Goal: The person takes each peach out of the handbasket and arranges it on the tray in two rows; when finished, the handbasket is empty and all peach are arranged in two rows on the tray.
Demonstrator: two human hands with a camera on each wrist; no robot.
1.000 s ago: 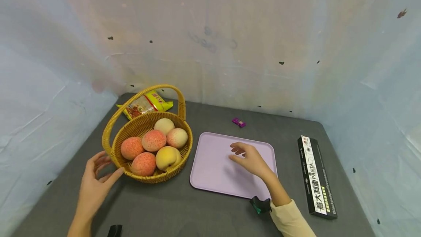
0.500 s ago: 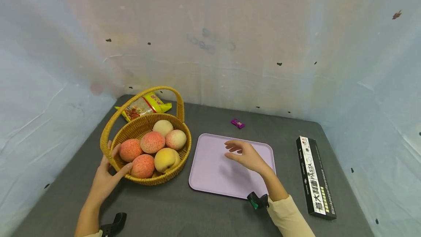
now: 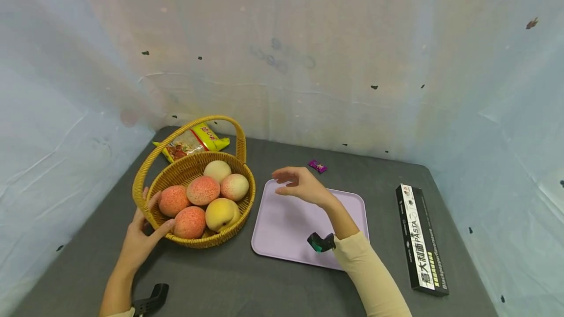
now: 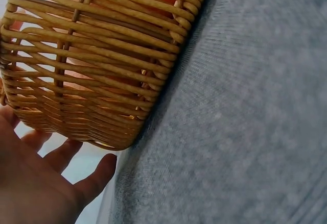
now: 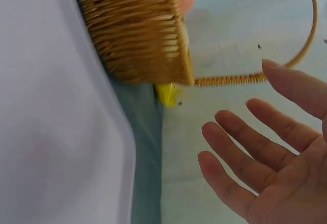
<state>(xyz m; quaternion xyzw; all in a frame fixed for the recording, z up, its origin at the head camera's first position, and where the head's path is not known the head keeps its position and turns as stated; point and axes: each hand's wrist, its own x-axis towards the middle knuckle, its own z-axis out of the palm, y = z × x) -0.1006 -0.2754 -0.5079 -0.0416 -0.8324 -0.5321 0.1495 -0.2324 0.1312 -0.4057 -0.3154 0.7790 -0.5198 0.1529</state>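
Note:
A yellow wicker basket point(image 3: 200, 241) with a tall hoop handle stands at the left, holding several peaches point(image 3: 203, 190) and a yellow fruit point(image 3: 222, 214). My left hand point(image 3: 140, 243) grips its near-left side; the thumb lies over the rim beside a red peach, and other fingers are partly hidden. From the left wrist view, that hand point(image 4: 51, 183) is against the woven wall, fingers spread. My right hand point(image 3: 301, 185) hovers above the lilac tray point(image 3: 282, 251), fingers loosely bent and holding nothing. In the right wrist view, this hand point(image 5: 276, 157) is apart from the basket.
Behind the basket lies a yellow snack bag point(image 3: 194, 142). A small purple-wrapped candy point(image 3: 317, 166) is beyond the tray. At the right lies a long black pasta box point(image 3: 422, 238). Pale sheeting point(image 3: 282, 87) encloses the grey table point(image 3: 229, 283).
My left hand has moved right and up onto the basket's rim from just outside it. My right hand has moved left and farther over the tray, toward the basket.

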